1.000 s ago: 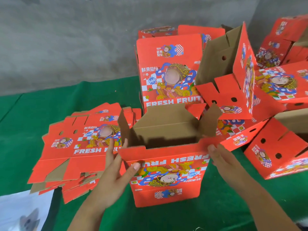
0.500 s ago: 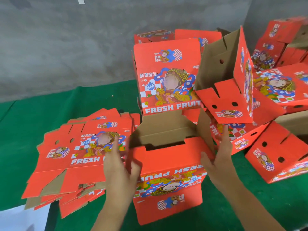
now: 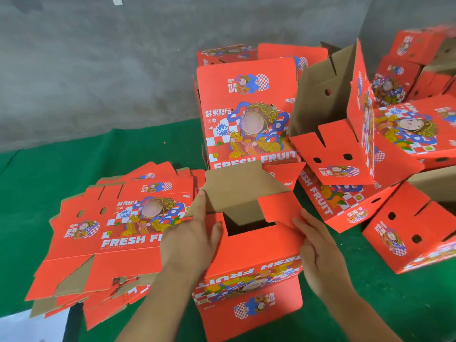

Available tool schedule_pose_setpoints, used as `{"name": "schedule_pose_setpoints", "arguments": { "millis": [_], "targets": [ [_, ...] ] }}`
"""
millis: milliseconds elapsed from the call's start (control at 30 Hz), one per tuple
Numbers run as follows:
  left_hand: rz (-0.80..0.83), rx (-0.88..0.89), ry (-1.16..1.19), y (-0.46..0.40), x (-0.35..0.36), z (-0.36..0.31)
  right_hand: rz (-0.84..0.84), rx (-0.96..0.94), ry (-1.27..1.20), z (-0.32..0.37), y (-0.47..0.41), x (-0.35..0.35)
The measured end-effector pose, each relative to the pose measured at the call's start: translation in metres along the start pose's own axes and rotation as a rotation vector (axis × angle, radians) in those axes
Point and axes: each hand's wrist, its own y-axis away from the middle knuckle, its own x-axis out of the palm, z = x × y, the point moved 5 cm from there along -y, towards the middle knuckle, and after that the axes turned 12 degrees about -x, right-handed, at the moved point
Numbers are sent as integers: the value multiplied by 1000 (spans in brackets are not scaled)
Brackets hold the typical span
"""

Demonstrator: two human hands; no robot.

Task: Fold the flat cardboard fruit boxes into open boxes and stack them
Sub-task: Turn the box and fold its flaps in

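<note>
Currently left hand (image 3: pixel 191 240) presses flat on the left flap of the half-folded red printed cardboard fruit box (image 3: pixel 249 262), fingers straight, no grip. Right hand (image 3: pixel 318 253) lies open against the right flap. Box stands at the near edge of the green-covered desk (image 3: pixel 49 169), beside the stack of flat red cardboard blanks (image 3: pixel 116 233); folded red boxes (image 3: pixel 370 144) piled behind and right.

Rough grey concrete wall (image 3: pixel 98 70) fills the back, with dark blotches and two small pale tape scraps (image 3: pixel 116 0) at the top edge. Green felt-like cloth (image 3: pixel 74 154) covers the work surface up to the wall's foot. White sheet (image 3: pixel 32 327) at bottom-left corner; light flat, even, no hard shadows.
</note>
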Motion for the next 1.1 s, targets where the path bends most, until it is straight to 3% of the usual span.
{"name": "schedule_pose_setpoints", "arguments": {
  "millis": [233, 367, 500, 733, 833, 900, 1000, 1033, 1100],
  "targets": [
    [11, -37, 536, 17, 10, 4, -54, 35, 118, -2, -24, -14],
    [109, 69, 458, 26, 11, -9, 1, 63, 114, 9, -60, -12],
    [67, -63, 271, 26, 14, -13, 465, 140, 388, 10, -68, 10],
    [199, -38, 128, 7, 32, -30, 538, 274, 647, 3, -88, 15],
    [134, -69, 415, 2, 27, -23, 461, 242, 602, 4, -86, 9],
    [140, -230, 722, 5, 29, -13, 397, 262, 567, -1, -81, 3],
    [434, -653, 1249, 30, 47, -11, 315, 405, 397, -14, -72, -14],
    [531, -744, 1318, 43, 51, -11, 295, 459, 304, -18, -67, -20],
    [616, -758, 1399, 55, 46, -17, 218, 543, 119, -19, -55, -34]
  ]
}}
